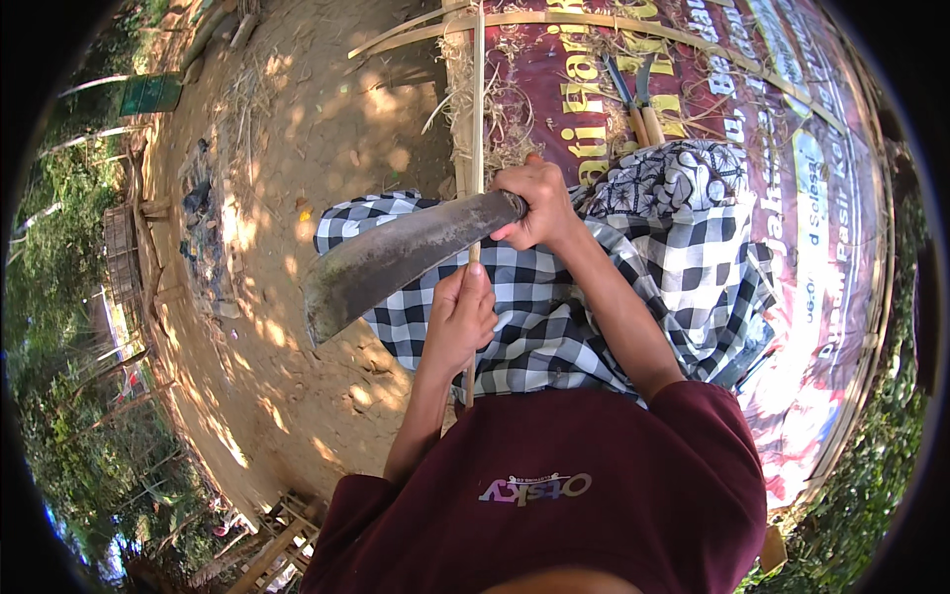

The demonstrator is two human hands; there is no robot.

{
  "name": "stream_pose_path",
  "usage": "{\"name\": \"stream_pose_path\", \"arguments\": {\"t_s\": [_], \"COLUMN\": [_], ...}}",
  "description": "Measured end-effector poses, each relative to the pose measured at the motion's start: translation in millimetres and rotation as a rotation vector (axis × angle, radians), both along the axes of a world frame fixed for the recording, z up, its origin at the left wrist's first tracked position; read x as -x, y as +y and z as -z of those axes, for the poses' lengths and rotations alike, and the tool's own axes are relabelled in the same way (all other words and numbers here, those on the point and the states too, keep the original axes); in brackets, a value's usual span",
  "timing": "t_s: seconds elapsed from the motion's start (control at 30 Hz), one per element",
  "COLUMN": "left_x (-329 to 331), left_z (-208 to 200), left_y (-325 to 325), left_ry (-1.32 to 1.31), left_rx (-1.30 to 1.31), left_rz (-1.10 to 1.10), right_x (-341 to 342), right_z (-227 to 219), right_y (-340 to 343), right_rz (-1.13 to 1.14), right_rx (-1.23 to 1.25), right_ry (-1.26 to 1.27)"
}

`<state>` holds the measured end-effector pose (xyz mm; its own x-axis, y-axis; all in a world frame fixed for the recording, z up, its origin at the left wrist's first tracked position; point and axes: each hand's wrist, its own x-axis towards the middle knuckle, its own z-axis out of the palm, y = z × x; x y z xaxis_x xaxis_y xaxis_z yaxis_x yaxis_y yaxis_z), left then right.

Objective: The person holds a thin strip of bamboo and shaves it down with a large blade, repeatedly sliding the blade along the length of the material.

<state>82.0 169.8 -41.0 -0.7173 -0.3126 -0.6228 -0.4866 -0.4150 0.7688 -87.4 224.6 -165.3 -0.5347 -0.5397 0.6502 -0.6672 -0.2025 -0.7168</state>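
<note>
My right hand (539, 203) is closed round the handle end of a machete, mostly hidden in the fist. The broad, dark, worn blade (406, 255) points to the lower left and crosses over a long, thin, pale bamboo strip (478, 99). Below the blade, my left hand (460, 319) grips that strip, thumb laid along it. The strip runs away from my body, over my lap and past the top of the view. Black-and-white checked cloth (534, 297) covers my legs under both hands.
Two knives (633, 104) with pale handles lie on a printed red and white banner sheet (831, 247) to the right. Curly shavings (510, 124) are strewn at the far side, near a long curved strip (633, 25). Bare earth (366, 89) stretches to the left.
</note>
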Motion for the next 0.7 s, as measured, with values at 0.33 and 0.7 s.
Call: {"name": "stream_pose_path", "arguments": {"t_s": [0.33,0.7], "left_x": [-50.0,-45.4], "left_z": [17.2,13.6], "left_y": [-2.7,-39.3], "left_ry": [0.091,0.092], "left_rx": [-0.337,-0.116], "left_rz": [0.026,-0.125], "right_x": [106.3,129.3], "right_z": [34.8,-4.5], "right_y": [-6.2,27.3], "right_rz": [0.783,0.387], "right_rx": [-0.306,0.360], "right_ry": [-0.545,-0.949]}}
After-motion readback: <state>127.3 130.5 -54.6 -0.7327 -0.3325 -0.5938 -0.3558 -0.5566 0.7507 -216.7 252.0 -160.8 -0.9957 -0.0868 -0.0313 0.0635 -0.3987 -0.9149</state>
